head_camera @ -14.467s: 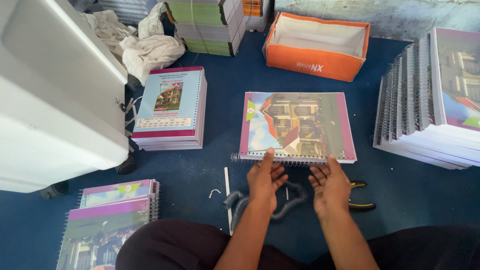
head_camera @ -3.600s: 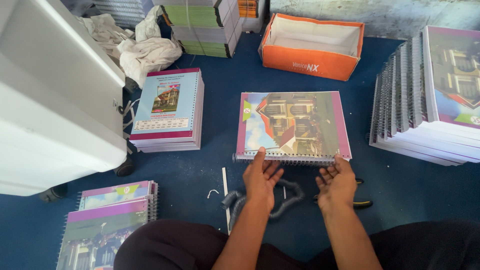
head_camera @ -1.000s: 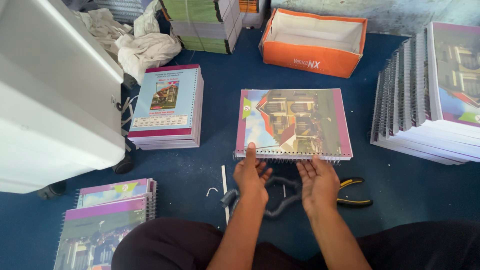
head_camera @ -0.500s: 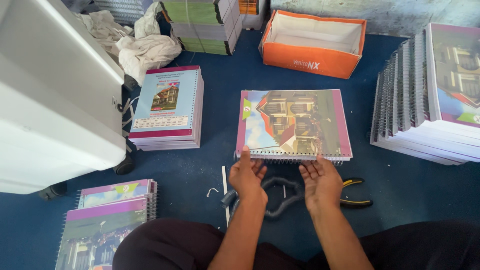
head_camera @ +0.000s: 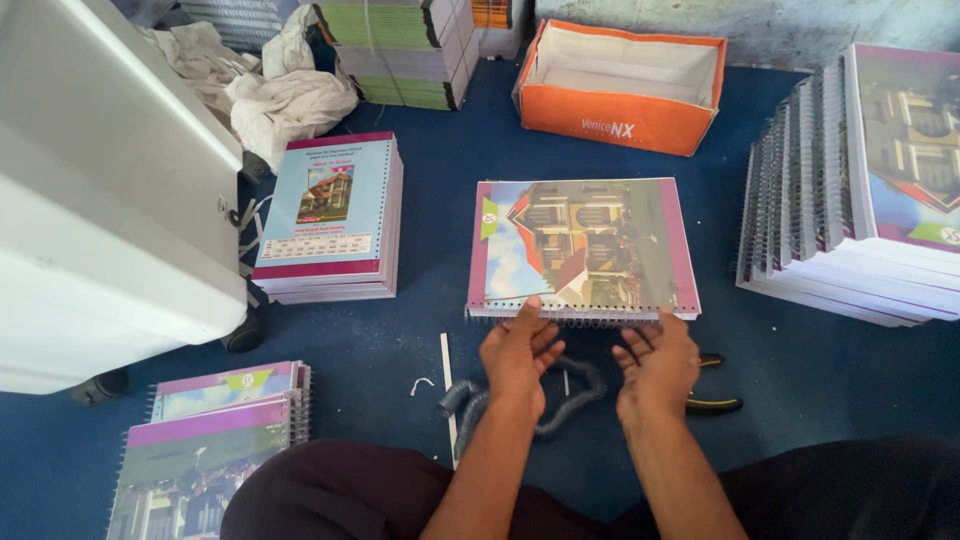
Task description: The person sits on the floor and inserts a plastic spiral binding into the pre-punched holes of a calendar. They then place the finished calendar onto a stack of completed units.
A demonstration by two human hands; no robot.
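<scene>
Down on the blue floor [head_camera: 420, 340], the spiral-bound notebook [head_camera: 582, 248] lies flat; left hand [head_camera: 518, 352] touches its wire-bound near edge, fingers spread; right hand [head_camera: 658, 362] hovers just beside that edge, fingers loosely apart; pliers [head_camera: 716, 402] lie beside it.

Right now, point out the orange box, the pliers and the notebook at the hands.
orange box [head_camera: 622, 118]: head view, on its front wall.
pliers [head_camera: 716, 404]: head view, on the yellow-edged handle right of the right hand.
notebook [head_camera: 583, 243]: head view, middle of the glossy cover.

bright even daylight; soft shadows; glossy cover glare; sharp focus; slight edge distortion
</scene>
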